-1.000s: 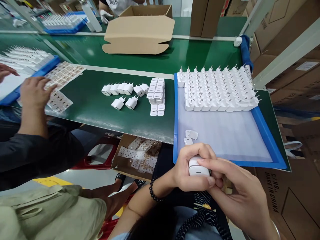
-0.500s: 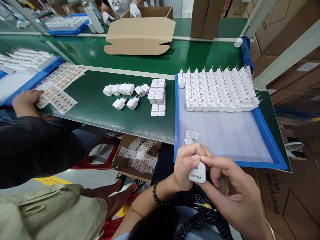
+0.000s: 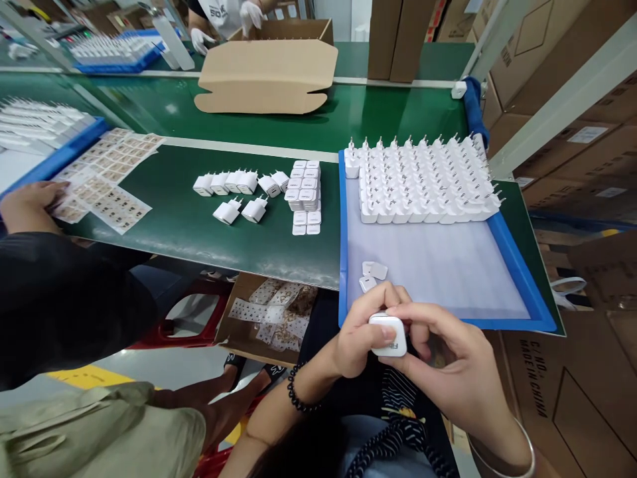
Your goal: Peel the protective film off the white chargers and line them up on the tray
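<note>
A white charger piece [image 3: 386, 330] with printed lettering is held between both hands in front of the tray's near edge. My left hand [image 3: 359, 328] grips its left side, the thumb lying over the lettering. Fingers and thumb of my right hand [image 3: 448, 358] pinch it from the right. Just beyond my left hand, a few small white caps [image 3: 374, 271] lie on the blue-rimmed tray [image 3: 520, 275]. Rows of white plug adapters [image 3: 423, 189], pins up, fill the tray's far part. Stacked white square caps [image 3: 304, 192] stand left of the tray, beside several loose adapters [image 3: 229, 211].
At the left, a co-worker's hand [image 3: 30, 199] rests by sticker sheets [image 3: 119, 206]. Below the table edge sits a carton of sticker scraps [image 3: 271, 318]. Across the bench a person's gloved hands are at an open cardboard box [image 3: 266, 73]. Large cartons [image 3: 572, 398] stand at the right.
My left thumb has moved onto the printed face of the charger piece, which has turned slightly. The view has shifted, so the table things appear further left.
</note>
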Available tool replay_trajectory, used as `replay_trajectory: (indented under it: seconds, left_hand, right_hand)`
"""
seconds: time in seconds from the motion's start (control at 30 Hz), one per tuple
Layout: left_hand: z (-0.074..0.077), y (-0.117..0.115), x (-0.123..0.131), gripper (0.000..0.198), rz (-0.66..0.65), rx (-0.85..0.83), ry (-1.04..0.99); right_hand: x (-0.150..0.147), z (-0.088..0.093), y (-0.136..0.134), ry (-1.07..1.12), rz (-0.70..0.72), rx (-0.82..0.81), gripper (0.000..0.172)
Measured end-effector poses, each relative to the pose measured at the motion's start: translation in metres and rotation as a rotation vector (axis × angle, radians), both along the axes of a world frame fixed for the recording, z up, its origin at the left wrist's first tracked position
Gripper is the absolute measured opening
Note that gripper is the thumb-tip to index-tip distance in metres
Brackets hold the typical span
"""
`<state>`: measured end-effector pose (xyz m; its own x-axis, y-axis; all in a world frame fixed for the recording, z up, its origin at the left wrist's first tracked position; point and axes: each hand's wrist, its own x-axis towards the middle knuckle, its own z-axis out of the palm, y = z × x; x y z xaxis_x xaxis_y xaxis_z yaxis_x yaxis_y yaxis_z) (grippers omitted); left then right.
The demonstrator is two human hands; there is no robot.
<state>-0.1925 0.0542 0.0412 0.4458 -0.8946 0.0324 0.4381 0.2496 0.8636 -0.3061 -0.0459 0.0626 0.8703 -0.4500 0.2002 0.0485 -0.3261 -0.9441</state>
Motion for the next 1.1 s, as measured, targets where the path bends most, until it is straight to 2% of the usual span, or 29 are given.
replay_trajectory:
  seconds: [0.17, 0.27, 0.33, 0.4, 0.47, 0.53, 0.6, 0.73, 0.87, 0.97, 1.1]
  left_hand:
    - [0.0, -0.002, 0.0, 0.038, 0.061, 0.041, -0.078]
    - [-0.003, -0.006, -0.001, 0.041, 0.103, 0.048, -0.1]
    - [-0.006, -0.008, -0.002, 0.033, 0.174, 0.09, -0.039]
    - [-0.01, -0.011, -0.002, 0.024, 0.259, 0.164, 0.014]
    - [-0.012, -0.014, 0.001, 0.023, 0.302, 0.229, -0.007]
    - [-0.014, -0.014, 0.005, 0.026, 0.287, 0.257, -0.091]
    - [-0.016, -0.012, 0.011, 0.026, 0.27, 0.279, -0.162]
    - [-0.016, -0.001, 0.015, 0.023, 0.258, 0.329, -0.222]
    - [-0.004, 0.009, 0.01, 0.024, 0.011, 0.355, -0.277]
    - [0.007, 0.01, 0.007, 0.024, -0.157, 0.395, -0.384]
    - [0.013, 0.007, 0.007, 0.024, -0.271, 0.436, -0.48]
  right_hand:
    - [0.002, -0.001, -0.002, 0.023, 0.04, 0.014, 0.033]
    - [0.003, -0.008, -0.004, 0.006, 0.043, -0.086, 0.033]
    - [0.004, -0.017, -0.005, 0.002, 0.004, -0.128, 0.034]
    - [0.007, -0.028, -0.006, 0.011, -0.02, -0.051, 0.031]
    - [0.009, -0.039, -0.012, 0.017, -0.026, 0.12, 0.029]
    - [0.009, -0.049, -0.024, 0.033, -0.036, 0.254, 0.034]
    - [0.008, -0.056, -0.047, 0.082, -0.085, 0.268, 0.036]
    - [0.002, -0.059, -0.113, 0.261, -0.318, 0.106, 0.034]
    - [0.002, -0.054, -0.173, 0.545, -0.539, -0.224, 0.025]
    - [0.011, -0.054, -0.195, 0.679, -0.539, -0.425, 0.022]
    - [0.025, -0.064, -0.206, 0.722, -0.476, -0.553, 0.025]
